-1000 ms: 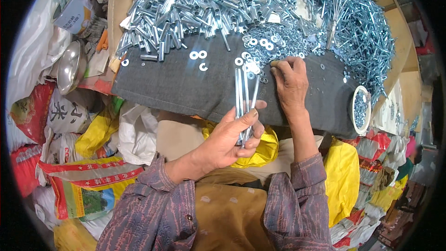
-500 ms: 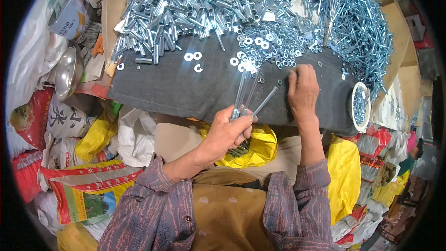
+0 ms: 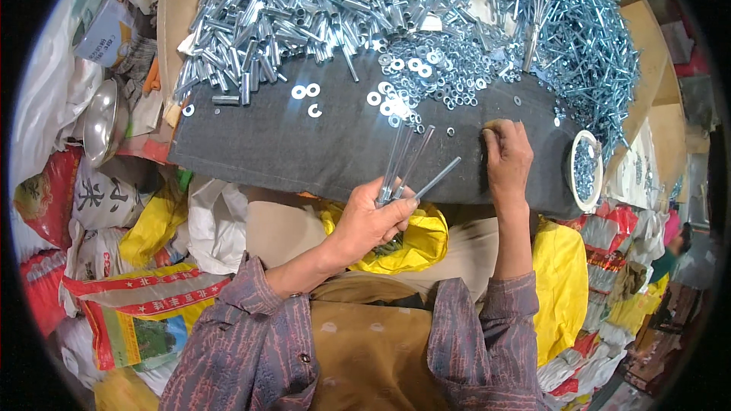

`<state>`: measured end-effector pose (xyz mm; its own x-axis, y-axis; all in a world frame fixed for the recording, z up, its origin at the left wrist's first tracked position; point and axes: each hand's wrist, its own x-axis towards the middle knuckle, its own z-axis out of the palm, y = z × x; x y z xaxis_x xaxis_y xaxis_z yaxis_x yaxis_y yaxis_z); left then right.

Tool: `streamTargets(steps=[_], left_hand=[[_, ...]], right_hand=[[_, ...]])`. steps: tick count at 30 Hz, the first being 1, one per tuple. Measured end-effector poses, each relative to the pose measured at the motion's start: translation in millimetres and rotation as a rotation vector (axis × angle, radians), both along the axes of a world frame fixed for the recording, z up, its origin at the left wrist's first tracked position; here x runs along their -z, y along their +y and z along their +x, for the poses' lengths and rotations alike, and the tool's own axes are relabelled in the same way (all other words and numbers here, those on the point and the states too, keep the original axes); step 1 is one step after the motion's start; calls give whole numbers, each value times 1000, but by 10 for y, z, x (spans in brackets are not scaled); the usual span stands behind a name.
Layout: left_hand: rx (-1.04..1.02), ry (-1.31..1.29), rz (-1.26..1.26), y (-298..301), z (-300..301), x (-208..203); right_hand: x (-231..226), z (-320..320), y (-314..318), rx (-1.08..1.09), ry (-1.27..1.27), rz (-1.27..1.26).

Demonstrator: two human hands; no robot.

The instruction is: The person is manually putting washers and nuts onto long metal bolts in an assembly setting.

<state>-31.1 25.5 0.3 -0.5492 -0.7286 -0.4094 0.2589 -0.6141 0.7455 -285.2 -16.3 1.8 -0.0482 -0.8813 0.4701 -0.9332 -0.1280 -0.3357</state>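
Observation:
My left hand grips several long silver bolts that fan upward over the front of a dark grey mat. My right hand rests curled on the mat to the right, fingertips pinched down near small nuts; what it holds is hidden. A heap of washers lies just beyond both hands. Behind that sit a pile of short metal sleeves on the left and a pile of long bolts on the right.
A small white bowl of metal parts stands at the mat's right end. A yellow bag lies in my lap. Printed sacks and a metal bowl crowd the left; more bags are stacked at the right.
My left hand has drawn back toward me with the bolts, which have fanned apart. My right hand has slid right along the mat, away from the washer heap.

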Motion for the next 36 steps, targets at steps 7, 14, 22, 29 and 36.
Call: streamTargets(steps=[7,14,22,29,36], left_hand=[[-14,6,1,10,-21,23],[0,0,-86,26,-79,79],[-11,-55,-131,-5,-54,67],[39,175,174,-26,-14,-1],[-4,299,80,-81,49,-19]], right_hand=[[17,-137,116,61,197,88],[-173,5,193,47,-618,295],[-250,456,365,-141,-1562,410],[-272,718,560,-180,-460,-187],[-341,152,-41,27,-288,-151]])
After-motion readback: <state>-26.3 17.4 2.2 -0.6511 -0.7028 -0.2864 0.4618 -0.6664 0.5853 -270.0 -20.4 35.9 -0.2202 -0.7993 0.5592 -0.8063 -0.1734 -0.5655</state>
